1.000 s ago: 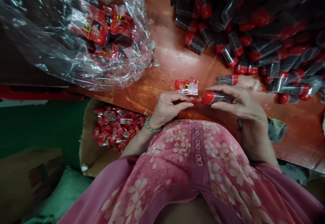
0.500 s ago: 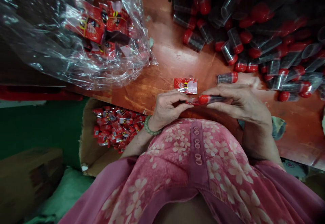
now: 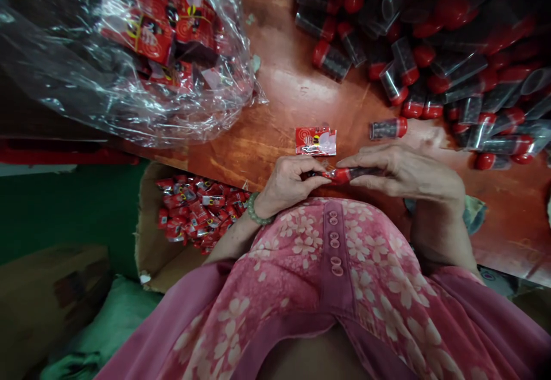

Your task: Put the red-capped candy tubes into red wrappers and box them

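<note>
My right hand (image 3: pixel 400 174) grips a clear tube of dark granules with a red cap (image 3: pixel 359 174), its fingers wrapped over the top and thumb beneath. My left hand (image 3: pixel 287 186) pinches a small red piece (image 3: pixel 321 174) between its fingertips, right against the tube's red end. Just above the hands, a red-and-white sachet (image 3: pixel 315 141) lies flat on the reddish-brown wooden table (image 3: pixel 275 139). A loose capped tube (image 3: pixel 387 128) lies beyond my right fingers, beside a heap of similar tubes (image 3: pixel 413 76).
A clear plastic bag of red packets (image 3: pixel 146 53) lies at the table's far left. Below the table edge, an open cardboard box (image 3: pixel 148 236) holds many small red packets. A green cloth and a brown sack lie at the lower left.
The tube has moved left, and its red end now meets the small red piece in my left fingertips. The view has shifted slightly.
</note>
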Action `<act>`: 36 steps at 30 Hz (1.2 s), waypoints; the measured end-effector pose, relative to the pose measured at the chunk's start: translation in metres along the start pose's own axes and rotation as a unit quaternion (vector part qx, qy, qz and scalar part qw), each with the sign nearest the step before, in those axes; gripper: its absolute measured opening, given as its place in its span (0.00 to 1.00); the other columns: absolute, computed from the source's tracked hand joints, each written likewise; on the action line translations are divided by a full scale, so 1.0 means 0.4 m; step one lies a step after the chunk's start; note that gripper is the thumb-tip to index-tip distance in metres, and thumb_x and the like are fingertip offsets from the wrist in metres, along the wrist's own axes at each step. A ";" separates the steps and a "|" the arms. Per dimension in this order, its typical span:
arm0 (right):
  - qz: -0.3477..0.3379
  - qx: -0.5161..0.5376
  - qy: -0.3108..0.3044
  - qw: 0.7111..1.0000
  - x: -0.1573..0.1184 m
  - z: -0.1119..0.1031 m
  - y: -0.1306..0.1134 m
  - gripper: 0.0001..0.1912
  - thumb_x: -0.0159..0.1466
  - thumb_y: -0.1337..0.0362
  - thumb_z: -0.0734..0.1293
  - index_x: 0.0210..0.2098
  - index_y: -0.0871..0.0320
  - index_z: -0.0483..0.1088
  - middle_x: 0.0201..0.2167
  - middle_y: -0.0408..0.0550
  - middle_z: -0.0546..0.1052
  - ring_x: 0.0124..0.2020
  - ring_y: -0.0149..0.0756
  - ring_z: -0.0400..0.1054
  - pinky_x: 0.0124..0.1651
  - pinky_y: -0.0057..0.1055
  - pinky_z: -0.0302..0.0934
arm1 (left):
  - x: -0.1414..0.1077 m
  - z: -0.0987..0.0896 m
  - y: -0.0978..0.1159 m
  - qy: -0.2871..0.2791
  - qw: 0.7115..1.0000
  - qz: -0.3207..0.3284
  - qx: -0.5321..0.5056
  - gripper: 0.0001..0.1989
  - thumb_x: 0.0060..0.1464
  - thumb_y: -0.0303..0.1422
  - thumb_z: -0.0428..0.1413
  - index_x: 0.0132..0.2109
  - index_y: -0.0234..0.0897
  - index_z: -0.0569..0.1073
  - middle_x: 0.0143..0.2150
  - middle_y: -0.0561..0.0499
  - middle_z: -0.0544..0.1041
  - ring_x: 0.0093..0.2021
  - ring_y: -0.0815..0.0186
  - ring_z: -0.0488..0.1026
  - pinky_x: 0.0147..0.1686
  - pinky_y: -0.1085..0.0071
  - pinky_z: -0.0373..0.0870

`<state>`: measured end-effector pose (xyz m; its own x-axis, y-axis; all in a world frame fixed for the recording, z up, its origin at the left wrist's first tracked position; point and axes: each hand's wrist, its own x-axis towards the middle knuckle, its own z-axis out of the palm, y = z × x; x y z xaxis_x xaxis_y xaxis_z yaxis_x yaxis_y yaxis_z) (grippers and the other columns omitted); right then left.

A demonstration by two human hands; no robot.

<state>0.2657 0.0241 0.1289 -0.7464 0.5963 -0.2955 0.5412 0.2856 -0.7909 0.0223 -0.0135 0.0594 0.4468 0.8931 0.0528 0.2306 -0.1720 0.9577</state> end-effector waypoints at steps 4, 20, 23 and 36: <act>-0.012 0.029 -0.061 0.998 0.007 -0.013 0.016 0.20 0.71 0.63 0.63 0.60 0.54 0.74 0.51 0.48 0.83 0.47 0.42 0.78 0.49 0.34 0.68 | 0.000 0.004 -0.005 -0.022 0.998 -0.042 -0.039 0.07 0.57 0.34 0.64 0.35 0.34 0.82 0.31 0.48 0.83 0.30 0.69 0.77 0.34 0.74 0.71; 0.008 0.027 -0.117 0.993 0.030 -0.023 0.017 0.18 0.69 0.63 0.64 0.57 0.55 0.75 0.47 0.46 0.83 0.43 0.38 0.77 0.44 0.31 0.64 | 0.012 -0.003 -0.014 -0.098 0.990 -0.082 -0.061 0.08 0.57 0.35 0.63 0.34 0.35 0.82 0.31 0.50 0.82 0.30 0.69 0.76 0.36 0.73 0.69; 0.020 0.003 -0.106 0.994 0.036 -0.022 0.015 0.16 0.69 0.63 0.64 0.52 0.57 0.77 0.42 0.48 0.83 0.38 0.37 0.76 0.41 0.31 0.63 | 0.014 -0.007 -0.019 -0.122 0.986 -0.092 -0.069 0.10 0.58 0.37 0.62 0.35 0.34 0.82 0.31 0.50 0.82 0.30 0.68 0.76 0.35 0.73 0.69; 0.014 -0.006 -0.109 0.994 0.033 -0.021 0.015 0.13 0.68 0.63 0.64 0.49 0.57 0.76 0.37 0.46 0.82 0.33 0.34 0.73 0.36 0.29 0.59 | 0.041 -0.006 0.003 -0.218 0.963 -0.136 -0.083 0.14 0.59 0.39 0.59 0.44 0.33 0.82 0.35 0.50 0.82 0.33 0.68 0.74 0.37 0.73 0.68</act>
<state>0.2624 0.0400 0.1249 -0.7962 0.4275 -0.4282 0.5671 0.2805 -0.7744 0.0277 0.0019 0.0623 0.7182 0.6300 -0.2956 0.2653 0.1448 0.9532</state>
